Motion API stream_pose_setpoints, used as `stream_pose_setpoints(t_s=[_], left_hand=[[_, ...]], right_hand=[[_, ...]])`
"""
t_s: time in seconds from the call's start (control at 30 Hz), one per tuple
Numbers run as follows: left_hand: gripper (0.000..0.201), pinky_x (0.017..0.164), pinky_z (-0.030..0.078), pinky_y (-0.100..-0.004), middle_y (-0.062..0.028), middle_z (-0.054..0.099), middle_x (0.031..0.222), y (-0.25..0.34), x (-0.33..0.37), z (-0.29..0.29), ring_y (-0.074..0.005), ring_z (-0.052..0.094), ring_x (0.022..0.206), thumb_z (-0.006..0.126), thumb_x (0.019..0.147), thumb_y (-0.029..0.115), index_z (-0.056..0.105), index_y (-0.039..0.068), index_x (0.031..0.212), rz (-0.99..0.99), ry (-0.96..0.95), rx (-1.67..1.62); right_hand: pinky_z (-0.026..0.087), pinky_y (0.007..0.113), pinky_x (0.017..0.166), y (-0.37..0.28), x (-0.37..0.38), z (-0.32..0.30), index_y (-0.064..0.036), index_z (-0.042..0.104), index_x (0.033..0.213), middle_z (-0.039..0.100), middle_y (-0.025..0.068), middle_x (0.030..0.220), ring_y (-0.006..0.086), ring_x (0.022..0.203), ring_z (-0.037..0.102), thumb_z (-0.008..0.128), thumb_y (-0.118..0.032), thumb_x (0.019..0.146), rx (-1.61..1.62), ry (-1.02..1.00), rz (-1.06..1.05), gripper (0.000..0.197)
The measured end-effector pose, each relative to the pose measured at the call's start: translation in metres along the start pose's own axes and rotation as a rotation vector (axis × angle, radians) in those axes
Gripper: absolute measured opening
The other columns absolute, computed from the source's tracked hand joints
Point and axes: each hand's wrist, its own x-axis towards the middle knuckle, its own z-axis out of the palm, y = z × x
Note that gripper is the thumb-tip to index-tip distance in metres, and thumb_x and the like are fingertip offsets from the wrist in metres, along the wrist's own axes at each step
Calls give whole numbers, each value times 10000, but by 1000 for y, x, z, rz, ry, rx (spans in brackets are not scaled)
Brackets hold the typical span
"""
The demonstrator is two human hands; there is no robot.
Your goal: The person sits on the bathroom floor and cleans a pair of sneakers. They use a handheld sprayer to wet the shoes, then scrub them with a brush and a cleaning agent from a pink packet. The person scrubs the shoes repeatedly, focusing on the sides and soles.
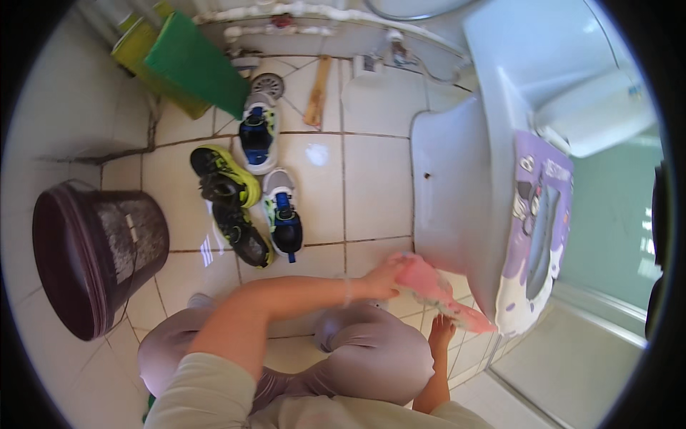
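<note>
A pink cloth [423, 277] is stretched beside the white toilet's base, its lower end trailing right under the bowl. My left hand [384, 277] reaches across from the left with its fingers closed on the cloth's upper end. Lower down, my right hand [442, 329] is at the cloth's other part, fingers bent against it and partly hidden by it. The toilet [457, 179] stands to the right with a purple and white patterned seat cover [544, 161] on it. Both my knees are bent as I squat on the tiled floor.
Two pairs of shoes, one white and blue [284, 214], one black and yellow [225, 179], are on the tiles at left centre. A dark bucket [136, 229] lies tilted at far left. A green board [193, 64], a floor drain [268, 85], a wooden strip [318, 89] and white pipes [314, 11] are at the back.
</note>
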Motion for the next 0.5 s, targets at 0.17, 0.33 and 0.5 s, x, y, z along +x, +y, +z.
stream_pose_setpoints(t_s=[0.17, 0.33, 0.5], left_hand=[[651, 924, 407, -386, -209, 427, 1210, 10, 5, -61, -327, 472, 1110, 640, 694, 79, 362, 7, 1279, -176, -138, 18], [400, 779, 480, -358, -151, 520, 1084, 14, -79, -181, -263, 585, 877, 586, 723, 64, 501, -4, 1108, -293, -132, 69], [302, 719, 487, -362, -134, 549, 940, 42, -140, -219, -248, 606, 764, 563, 722, 74, 529, 12, 1016, -384, -39, 109]], right_hand=[[432, 348, 864, -73, -67, 35, -9, 524, 1164, 586, 101, 1074, 217, 974, 561, 471, -302, 914, -627, -895, 295, 389], [436, 285, 848, -273, -6, 214, -2, 523, 1173, 577, 100, 1115, 162, 987, 551, 454, -240, 933, -13, -719, 274, 345], [419, 384, 909, -350, 121, 415, -57, 393, 1293, 453, 194, 1262, 366, 1107, 483, 530, 7, 785, -410, -514, -1103, 530]])
